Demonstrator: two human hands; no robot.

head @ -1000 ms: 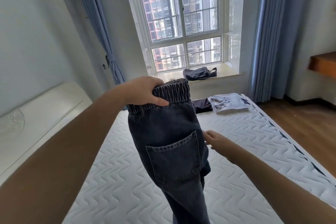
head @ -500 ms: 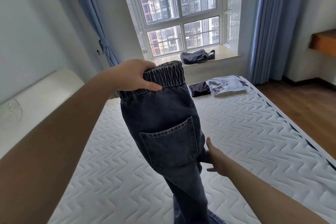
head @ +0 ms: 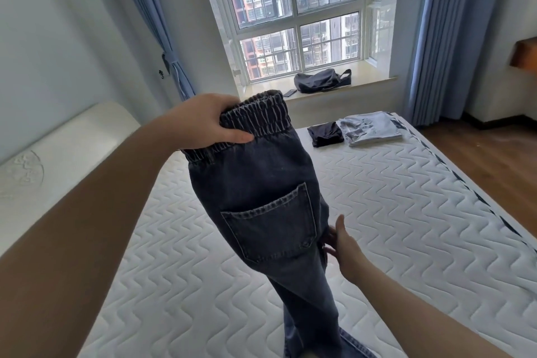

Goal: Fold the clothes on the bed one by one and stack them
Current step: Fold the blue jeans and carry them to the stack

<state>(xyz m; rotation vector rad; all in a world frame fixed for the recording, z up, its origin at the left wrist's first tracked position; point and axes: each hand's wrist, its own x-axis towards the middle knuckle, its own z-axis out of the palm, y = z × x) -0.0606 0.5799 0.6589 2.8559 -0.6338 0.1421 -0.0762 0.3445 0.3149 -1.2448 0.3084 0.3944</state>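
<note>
A: What changed?

B: The right hand (head: 341, 247) has slid down the jeans (head: 261, 206), fingers straight against the seat seam; the left hand (head: 203, 122) still pinches the waistband above the bed (head: 406, 212). Likely aligning the legs.

A: Count?

B: One pair of jeans, and two folded garments (head: 357, 129) at the bed's far right corner.

This is a bedroom in a high-rise flat: a bed with a bare white quilted mattress (head: 392, 197) and a pale padded headboard (head: 58, 148) fills the room. Long blue curtains (head: 453, 32) frame a white-barred bay window (head: 299, 9) that looks onto apartment blocks, with a dark cloth bag (head: 319, 81) on its sill. Brown wooden flooring (head: 494, 160) runs beside the bed.
</note>
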